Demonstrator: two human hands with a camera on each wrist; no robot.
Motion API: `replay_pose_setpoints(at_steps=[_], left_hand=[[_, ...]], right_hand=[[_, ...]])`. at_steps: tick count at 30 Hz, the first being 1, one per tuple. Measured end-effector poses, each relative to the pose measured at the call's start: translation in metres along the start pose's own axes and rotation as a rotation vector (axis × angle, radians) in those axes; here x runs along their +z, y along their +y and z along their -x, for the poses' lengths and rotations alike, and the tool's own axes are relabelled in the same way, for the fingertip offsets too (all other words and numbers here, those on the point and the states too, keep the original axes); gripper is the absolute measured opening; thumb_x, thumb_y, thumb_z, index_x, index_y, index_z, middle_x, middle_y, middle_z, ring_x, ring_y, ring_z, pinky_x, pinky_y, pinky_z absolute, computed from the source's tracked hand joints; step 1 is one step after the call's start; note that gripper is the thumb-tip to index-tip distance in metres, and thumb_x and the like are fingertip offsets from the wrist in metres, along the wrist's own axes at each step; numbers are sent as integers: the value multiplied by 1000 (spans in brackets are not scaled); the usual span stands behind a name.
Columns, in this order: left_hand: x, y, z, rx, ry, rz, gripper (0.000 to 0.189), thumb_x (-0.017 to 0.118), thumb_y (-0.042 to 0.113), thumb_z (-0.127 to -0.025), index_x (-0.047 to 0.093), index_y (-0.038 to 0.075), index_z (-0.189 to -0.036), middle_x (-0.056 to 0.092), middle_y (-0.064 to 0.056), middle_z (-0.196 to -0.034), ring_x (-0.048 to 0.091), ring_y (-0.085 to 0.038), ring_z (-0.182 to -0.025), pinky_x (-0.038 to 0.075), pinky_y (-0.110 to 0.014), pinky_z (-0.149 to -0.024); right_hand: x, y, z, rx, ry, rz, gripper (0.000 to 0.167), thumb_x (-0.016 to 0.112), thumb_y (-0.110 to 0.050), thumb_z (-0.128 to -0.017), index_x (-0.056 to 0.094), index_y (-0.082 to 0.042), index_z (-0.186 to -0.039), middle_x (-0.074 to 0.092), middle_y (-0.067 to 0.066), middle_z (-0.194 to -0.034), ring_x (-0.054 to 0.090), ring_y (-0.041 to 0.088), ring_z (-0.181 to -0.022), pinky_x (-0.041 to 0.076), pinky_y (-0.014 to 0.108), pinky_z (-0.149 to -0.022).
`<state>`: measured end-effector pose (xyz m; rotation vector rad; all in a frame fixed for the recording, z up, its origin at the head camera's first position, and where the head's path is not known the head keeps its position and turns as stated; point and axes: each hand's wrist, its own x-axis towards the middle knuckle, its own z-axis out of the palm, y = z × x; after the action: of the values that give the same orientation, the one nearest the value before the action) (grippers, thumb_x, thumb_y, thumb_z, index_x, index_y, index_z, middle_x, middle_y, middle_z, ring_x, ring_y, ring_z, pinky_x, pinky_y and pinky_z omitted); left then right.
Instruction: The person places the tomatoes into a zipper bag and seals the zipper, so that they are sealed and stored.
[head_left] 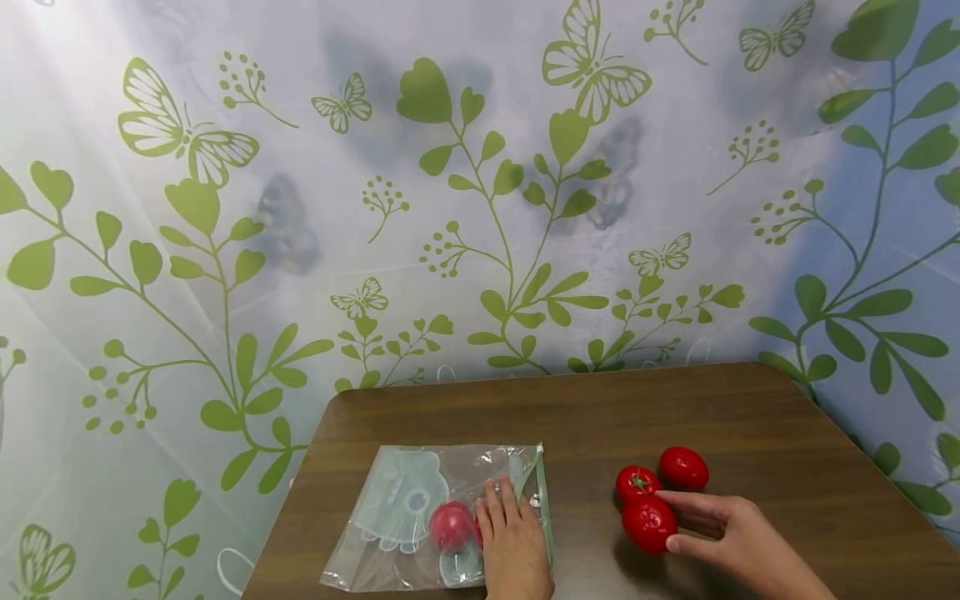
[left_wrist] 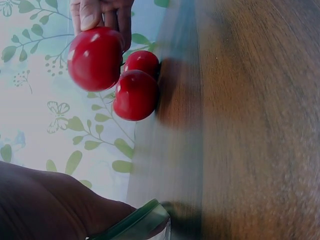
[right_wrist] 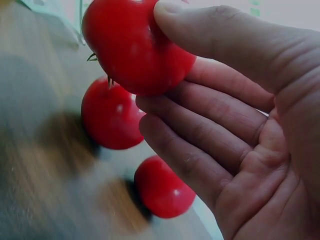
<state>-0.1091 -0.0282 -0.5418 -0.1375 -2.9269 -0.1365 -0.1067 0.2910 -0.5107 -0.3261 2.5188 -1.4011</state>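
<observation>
My right hand [head_left: 723, 533] pinches a red tomato [head_left: 649, 523] between thumb and fingertips, raised over the table as the left wrist view shows. Just beyond it are two more tomatoes: one with a green calyx [head_left: 637, 482] and another [head_left: 683, 468] to its right. To the left lies a clear zip bag [head_left: 382, 567] with a pale blue print and a green zip edge [head_left: 543, 508]. Inside it is a tomato [head_left: 452, 527], with more red partly hidden beside my left hand [head_left: 516, 546]. That hand rests on the bag with fingers extended, its thumb close by the green edge [left_wrist: 135, 222].
The brown wooden table [head_left: 585, 417] has rounded far corners. Right behind it hangs a pale curtain [head_left: 465, 250] printed with green leaves and butterflies.
</observation>
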Motion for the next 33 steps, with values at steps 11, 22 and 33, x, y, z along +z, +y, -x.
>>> replay_pose_setpoints(at_steps=[11, 22, 33], left_hand=[[2, 1, 1, -10, 12, -6, 97, 105, 21, -52, 66, 1, -139, 53, -25, -162, 47, -48, -153, 39, -64, -124], [0, 1, 1, 1, -6, -15, 97, 104, 23, -54, 65, 1, -140, 51, -25, -163, 46, -49, -153, 39, -64, -124], [-3, 1, -1, -4, -61, 5, 101, 104, 23, -54, 64, 0, -144, 49, -26, -165, 42, -49, -156, 36, -65, -126]], right_hand=[[10, -19, -17, -96, 51, -2, 57, 87, -27, -95, 69, -3, -144, 71, 26, -142, 76, 3, -114, 65, 27, -89], [17, -33, -39, -120, 53, -16, 58, 87, -32, -95, 70, -6, -144, 75, 18, -138, 79, 11, -113, 65, 26, -90], [33, -41, -57, -155, 57, -38, 58, 89, -34, -94, 72, -8, -143, 75, 17, -138, 79, 18, -116, 66, 30, -91]])
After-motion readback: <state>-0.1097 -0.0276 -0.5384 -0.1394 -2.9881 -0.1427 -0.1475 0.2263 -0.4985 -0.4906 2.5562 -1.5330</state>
